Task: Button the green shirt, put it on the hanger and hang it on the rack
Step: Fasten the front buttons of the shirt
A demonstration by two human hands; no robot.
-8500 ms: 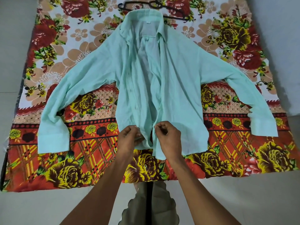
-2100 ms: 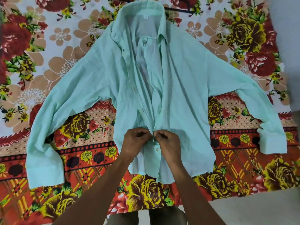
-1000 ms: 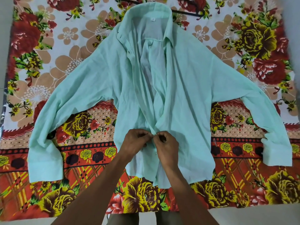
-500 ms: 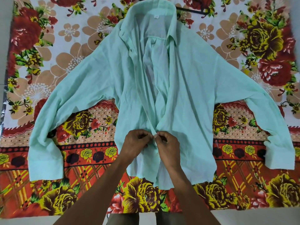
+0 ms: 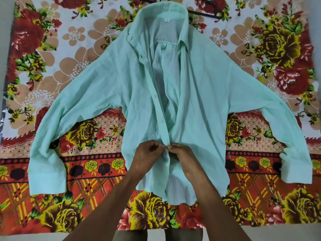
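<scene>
- The green shirt lies face up on a floral sheet, collar toward 12 o'clock, hem toward 6 o'clock, sleeves spread out to 9 and 3 o'clock with the cuffs bent down toward the viewer.
- Its front is open from the collar down to the hands; the two plackets part in a long narrow gap that shows the inside back of the shirt.
- The left hand is curled, fingertips pinching the placket edge on its side, just left of the seam.
- The right hand is curled likewise, pinching the opposite front edge; the two sets of fingertips touch at the middle of the shirt, low on the front.
- Below the hands the two fronts lie overlapped down to the hem.
- A small white label sits inside the collar at 12 o'clock; its print is too small to read.
- A thin black hanger shows at 1 o'clock of the collar, mostly under the shirt.
</scene>
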